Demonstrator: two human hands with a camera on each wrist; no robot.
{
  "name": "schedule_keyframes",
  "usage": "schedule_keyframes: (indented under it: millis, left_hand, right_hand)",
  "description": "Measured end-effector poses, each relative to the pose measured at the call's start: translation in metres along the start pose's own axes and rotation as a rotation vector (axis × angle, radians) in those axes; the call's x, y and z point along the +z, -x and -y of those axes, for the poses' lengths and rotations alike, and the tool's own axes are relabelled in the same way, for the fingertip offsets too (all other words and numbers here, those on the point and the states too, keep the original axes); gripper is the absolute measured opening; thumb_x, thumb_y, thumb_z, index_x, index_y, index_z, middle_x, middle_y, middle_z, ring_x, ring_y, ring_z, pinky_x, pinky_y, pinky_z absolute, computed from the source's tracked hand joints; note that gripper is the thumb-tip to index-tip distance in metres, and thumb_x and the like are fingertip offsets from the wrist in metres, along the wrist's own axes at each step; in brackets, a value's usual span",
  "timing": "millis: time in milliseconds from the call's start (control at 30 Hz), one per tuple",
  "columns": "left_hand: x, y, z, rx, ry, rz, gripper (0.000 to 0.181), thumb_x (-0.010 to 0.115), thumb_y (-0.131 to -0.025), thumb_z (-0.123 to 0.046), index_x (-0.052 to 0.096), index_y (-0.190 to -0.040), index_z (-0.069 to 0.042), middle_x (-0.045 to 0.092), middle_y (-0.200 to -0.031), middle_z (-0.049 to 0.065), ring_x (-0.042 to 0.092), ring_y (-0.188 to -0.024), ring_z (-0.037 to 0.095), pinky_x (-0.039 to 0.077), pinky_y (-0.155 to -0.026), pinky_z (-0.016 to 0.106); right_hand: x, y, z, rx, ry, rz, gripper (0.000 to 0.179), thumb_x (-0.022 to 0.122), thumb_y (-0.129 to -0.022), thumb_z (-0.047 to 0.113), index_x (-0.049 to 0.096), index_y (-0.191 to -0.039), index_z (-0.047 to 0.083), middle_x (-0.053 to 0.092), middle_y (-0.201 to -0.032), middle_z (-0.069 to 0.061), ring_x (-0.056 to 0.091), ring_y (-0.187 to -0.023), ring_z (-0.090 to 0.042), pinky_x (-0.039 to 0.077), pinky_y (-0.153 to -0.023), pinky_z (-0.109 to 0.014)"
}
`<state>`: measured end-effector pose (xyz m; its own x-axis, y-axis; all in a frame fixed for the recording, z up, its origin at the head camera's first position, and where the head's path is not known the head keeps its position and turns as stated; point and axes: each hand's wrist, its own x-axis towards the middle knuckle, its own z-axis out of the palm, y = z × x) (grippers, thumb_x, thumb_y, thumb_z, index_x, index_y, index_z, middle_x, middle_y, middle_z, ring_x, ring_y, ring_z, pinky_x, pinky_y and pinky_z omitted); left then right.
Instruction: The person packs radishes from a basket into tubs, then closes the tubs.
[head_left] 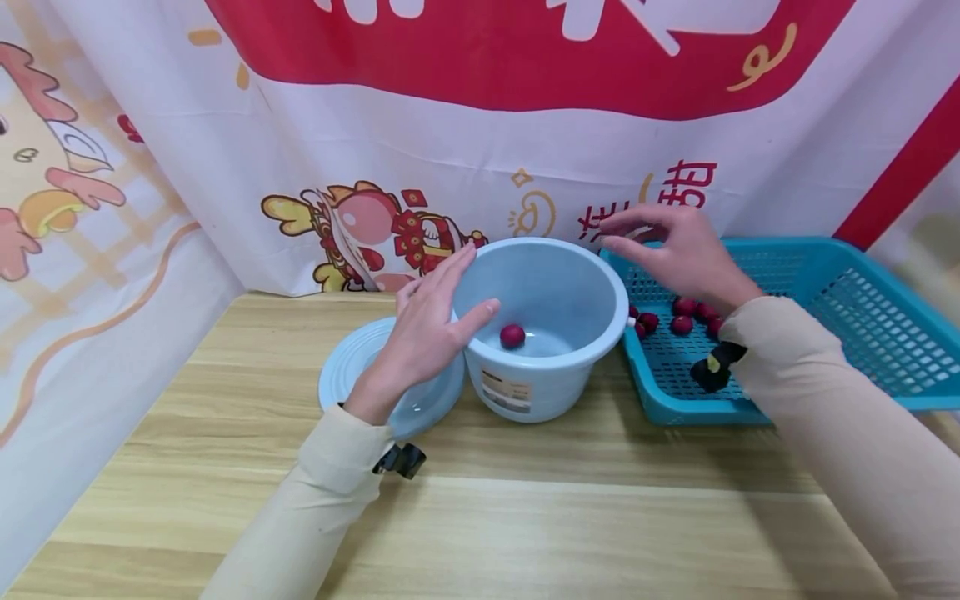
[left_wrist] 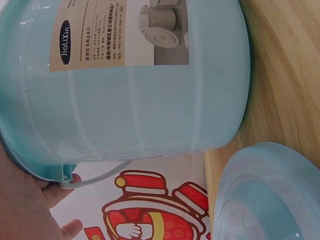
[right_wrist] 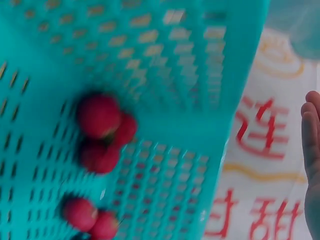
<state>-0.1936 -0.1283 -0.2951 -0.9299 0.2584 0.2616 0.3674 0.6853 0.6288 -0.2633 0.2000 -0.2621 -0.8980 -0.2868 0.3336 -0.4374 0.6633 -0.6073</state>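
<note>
A light blue plastic bucket [head_left: 537,387] stands upright, with one small red radish [head_left: 513,336] on its inside floor. My left hand [head_left: 431,321] rests at its left rim, thumb over the edge and fingers fairly straight; the left wrist view shows fingertips beside the bucket's handle [left_wrist: 97,178]. Raised between the bucket and a teal basket, my right hand [head_left: 678,250] holds nothing, its thumb and fingers apart. Several red radishes [head_left: 682,325] lie in the teal basket [head_left: 697,412], and they look blurred in the right wrist view.
The bucket's round blue lid [head_left: 341,367] lies on the wooden table [head_left: 480,533], left of the bucket and partly under my left forearm. A printed cloth [head_left: 480,158] hangs close behind everything. The basket's raised wall borders the bucket's right side.
</note>
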Motion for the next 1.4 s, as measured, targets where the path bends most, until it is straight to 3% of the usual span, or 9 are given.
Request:
schedule_keyframes:
  millis: [67, 200, 267, 467, 567, 767, 967, 1400]
  left_hand:
    - [0.0, 0.0, -0.001, 0.0, 0.0, -0.001, 0.082, 0.053, -0.101, -0.057, 0.026, -0.17, -0.023, 0.023, -0.179, -0.003, 0.024, -0.165, 0.024, 0.008, -0.129, 0.063]
    - [0.0, 0.0, -0.001, 0.0, -0.001, -0.001, 0.082, 0.053, -0.101, -0.057, 0.026, -0.17, -0.023, 0.023, -0.179, -0.001, 0.024, -0.165, 0.025, 0.007, -0.129, 0.064]
    - [0.0, 0.0, -0.001, -0.001, 0.001, 0.0, 0.082, 0.053, -0.101, -0.057, 0.026, -0.17, -0.023, 0.023, -0.179, 0.0, 0.024, -0.165, 0.025, 0.007, -0.129, 0.065]
    - [0.0, 0.0, 0.0, 0.001, 0.004, 0.003, 0.082, 0.054, -0.101, -0.057, 0.025, -0.17, -0.023, 0.023, -0.179, -0.001, 0.024, -0.165, 0.025, 0.007, -0.129, 0.065]
    - [0.0, 0.0, 0.0, 0.001, 0.004, 0.006, 0.083, 0.054, -0.1, -0.057, 0.025, -0.17, -0.023, 0.023, -0.179, -0.001, 0.024, -0.165, 0.026, 0.007, -0.129, 0.065]
    - [0.0, 0.0, 0.001, -0.002, 0.001, 0.004, 0.083, 0.054, -0.1, -0.057, 0.025, -0.17, -0.023, 0.023, -0.179, 0.0, 0.023, -0.165, 0.026, 0.006, -0.129, 0.066]
    - [0.001, 0.0, 0.0, 0.0, 0.008, 0.001, 0.083, 0.053, -0.1, -0.057, 0.026, -0.17, -0.023, 0.023, -0.179, 0.0, 0.024, -0.165, 0.025, 0.007, -0.129, 0.064]
    - [0.001, -0.001, 0.001, -0.002, 0.009, 0.004, 0.082, 0.053, -0.1, -0.057, 0.026, -0.17, -0.024, 0.023, -0.179, -0.004, 0.024, -0.164, 0.024, 0.007, -0.129, 0.064]
  right_hand:
    - [-0.005, 0.002, -0.011, 0.044, 0.005, 0.008, 0.05, 0.078, -0.096, 0.043, 0.069, -0.141, 0.022, 0.069, -0.14, -0.007, 0.066, -0.121, -0.028, 0.06, -0.086, -0.026]
    - [-0.012, 0.004, -0.031, 0.118, 0.036, 0.057, 0.054, 0.079, -0.095, 0.04, 0.066, -0.145, 0.021, 0.067, -0.144, -0.01, 0.063, -0.126, -0.033, 0.061, -0.098, -0.052]
    - [-0.015, 0.003, -0.04, 0.142, 0.061, 0.1, 0.054, 0.08, -0.095, 0.036, 0.066, -0.145, 0.02, 0.067, -0.143, -0.013, 0.063, -0.127, -0.035, 0.058, -0.101, -0.058]
    - [-0.018, 0.001, -0.063, 0.229, 0.117, 0.285, 0.059, 0.082, -0.094, 0.029, 0.062, -0.148, 0.018, 0.065, -0.143, -0.021, 0.061, -0.128, -0.044, 0.061, -0.095, -0.056]
    - [-0.018, 0.001, -0.071, 0.259, 0.123, 0.337, 0.06, 0.081, -0.095, 0.03, 0.061, -0.149, 0.016, 0.063, -0.146, -0.023, 0.057, -0.132, -0.047, 0.058, -0.099, -0.061]
    - [-0.015, 0.003, -0.086, 0.282, 0.12, 0.39, 0.055, 0.079, -0.096, 0.031, 0.064, -0.146, 0.014, 0.061, -0.149, -0.024, 0.051, -0.137, -0.048, 0.045, -0.107, -0.071]
    - [-0.009, 0.005, -0.098, 0.292, 0.158, 0.445, 0.051, 0.079, -0.096, 0.032, 0.068, -0.142, 0.014, 0.062, -0.148, -0.023, 0.049, -0.137, -0.049, 0.04, -0.109, -0.074]
    - [-0.001, 0.006, -0.109, 0.258, 0.189, 0.553, 0.043, 0.078, -0.096, 0.026, 0.072, -0.136, 0.01, 0.069, -0.137, -0.022, 0.06, -0.122, -0.039, 0.048, -0.102, -0.065]
